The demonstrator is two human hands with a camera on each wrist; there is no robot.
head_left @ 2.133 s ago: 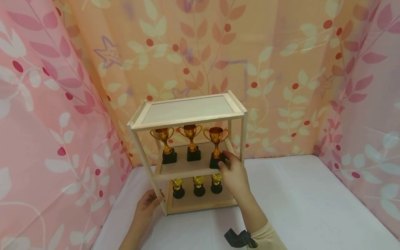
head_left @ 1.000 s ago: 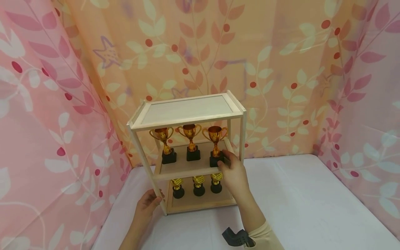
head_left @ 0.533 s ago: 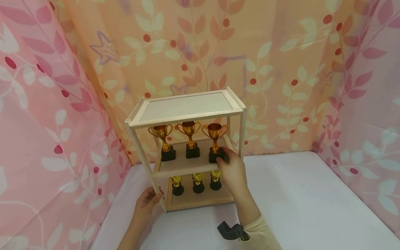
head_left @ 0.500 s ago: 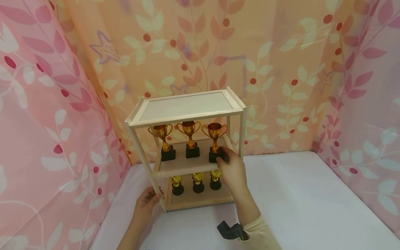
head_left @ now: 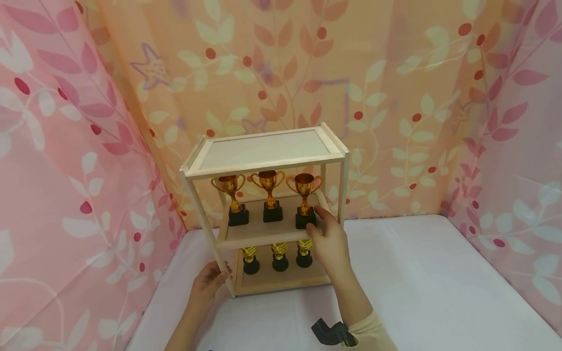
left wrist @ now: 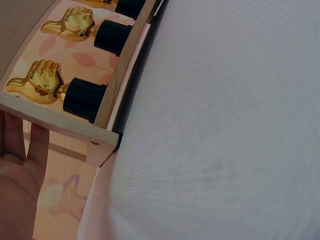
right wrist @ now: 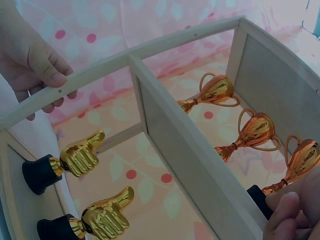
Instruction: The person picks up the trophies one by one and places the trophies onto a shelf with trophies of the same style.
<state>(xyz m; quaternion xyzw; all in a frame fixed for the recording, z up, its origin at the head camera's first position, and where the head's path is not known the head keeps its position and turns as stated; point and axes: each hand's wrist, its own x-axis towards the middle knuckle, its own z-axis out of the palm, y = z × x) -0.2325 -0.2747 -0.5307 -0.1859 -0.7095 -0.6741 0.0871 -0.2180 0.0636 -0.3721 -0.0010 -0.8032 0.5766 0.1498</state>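
Observation:
A pale wooden three-tier shelf rack [head_left: 268, 239] stands on the white-covered table. My left hand [head_left: 208, 282] grips its left front post low down, thumb in front and fingers behind; the right wrist view also shows this left hand [right wrist: 37, 65] on the post. On the middle tier stand three gold two-handled trophy cups with black square bases. My right hand [head_left: 329, 241] pinches the base of the rightmost trophy cup [head_left: 305, 202], near the right front post. Below, on the bottom tier, three gold thumbs-up trophies [head_left: 280, 258] stand in a row, their tops hidden by the middle shelf.
The rack's flat top panel [head_left: 265, 148] has raised side rails. Floral curtains [head_left: 395, 122] enclose the back and both sides. White tablecloth [head_left: 412, 282] extends to the right and front. A black strap-like mount [head_left: 329, 333] sits at the right wrist.
The rightmost trophy cup has slid slightly back on the middle shelf with my right hand at its base. My left hand keeps its hold on the post. The head view has shifted a little.

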